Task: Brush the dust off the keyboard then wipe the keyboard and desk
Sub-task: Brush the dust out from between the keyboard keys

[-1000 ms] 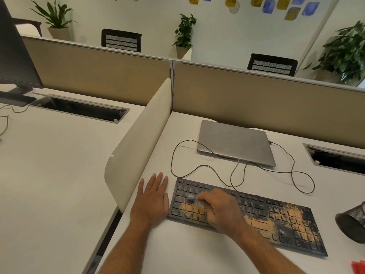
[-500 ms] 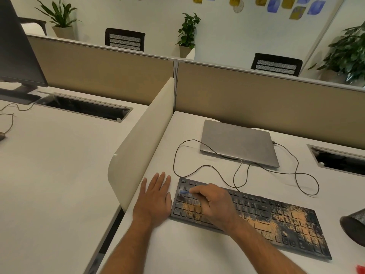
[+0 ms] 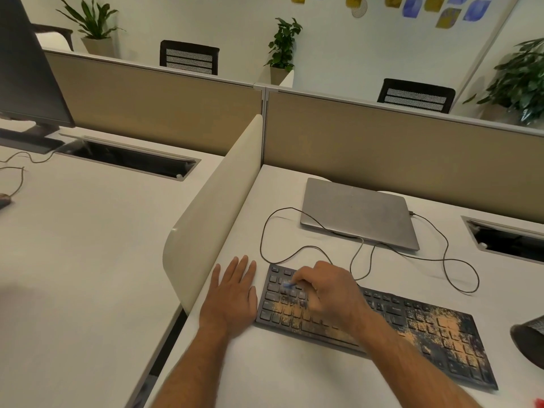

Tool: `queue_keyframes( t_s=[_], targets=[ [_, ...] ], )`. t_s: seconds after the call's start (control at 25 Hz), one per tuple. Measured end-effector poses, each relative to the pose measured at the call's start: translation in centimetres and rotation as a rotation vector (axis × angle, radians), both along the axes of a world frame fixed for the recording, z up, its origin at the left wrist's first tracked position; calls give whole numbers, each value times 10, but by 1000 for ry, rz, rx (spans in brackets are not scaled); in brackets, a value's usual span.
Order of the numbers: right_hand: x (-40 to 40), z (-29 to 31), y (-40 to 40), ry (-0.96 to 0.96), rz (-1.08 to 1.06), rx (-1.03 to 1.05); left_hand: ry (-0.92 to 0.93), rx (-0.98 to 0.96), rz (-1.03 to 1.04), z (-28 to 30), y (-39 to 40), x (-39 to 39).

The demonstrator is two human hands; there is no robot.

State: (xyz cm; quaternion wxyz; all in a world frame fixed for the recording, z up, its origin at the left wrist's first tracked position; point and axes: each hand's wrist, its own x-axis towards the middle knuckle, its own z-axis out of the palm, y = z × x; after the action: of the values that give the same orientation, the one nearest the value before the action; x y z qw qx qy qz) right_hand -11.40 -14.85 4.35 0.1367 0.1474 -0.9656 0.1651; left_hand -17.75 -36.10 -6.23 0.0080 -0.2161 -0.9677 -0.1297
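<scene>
A black keyboard point(image 3: 412, 328) lies on the white desk point(image 3: 294, 375), with orange-brown dust on its left keys and a heavier patch at its right end. My right hand point(image 3: 332, 293) is over the keyboard's left part and pinches a small blue brush point(image 3: 288, 285), whose tip touches the upper left keys. My left hand point(image 3: 234, 295) lies flat on the desk with straight fingers, right against the keyboard's left edge.
A closed grey laptop point(image 3: 357, 213) sits behind the keyboard, with a thin cable point(image 3: 459, 278) looping across the desk. A cream divider panel point(image 3: 212, 207) stands left of my left hand. A dark mesh cup point(image 3: 530, 340) is at the right edge, a cable slot point(image 3: 506, 240) behind it.
My right hand has moved the brush from the dusty lower left keys up toward the keyboard's top left corner. The left hand stays flat in place.
</scene>
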Motion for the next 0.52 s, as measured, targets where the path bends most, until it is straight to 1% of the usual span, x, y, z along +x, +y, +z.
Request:
queue_keyframes(
  t_s=[0.08,0.16,0.24,0.4,0.44,0.52],
  targets=[
    [-2,2,-3,18,21,-40,1,-4,1,0,0,0],
    [-2,-2,-9,-47,68,-17,-3,-11,0,0,-1,1],
    [-1,-7,-13,-116,96,48,-5,-20,-1,0,-1,0],
    [-9,9,-8,-262,24,157,-4,-11,6,-2,-1,1],
    [-11,14,-7,-275,11,153,-3,-13,7,-2,-1,1],
    [-15,17,-6,-227,-10,78,-4,-28,3,-1,0,0]
  ],
)
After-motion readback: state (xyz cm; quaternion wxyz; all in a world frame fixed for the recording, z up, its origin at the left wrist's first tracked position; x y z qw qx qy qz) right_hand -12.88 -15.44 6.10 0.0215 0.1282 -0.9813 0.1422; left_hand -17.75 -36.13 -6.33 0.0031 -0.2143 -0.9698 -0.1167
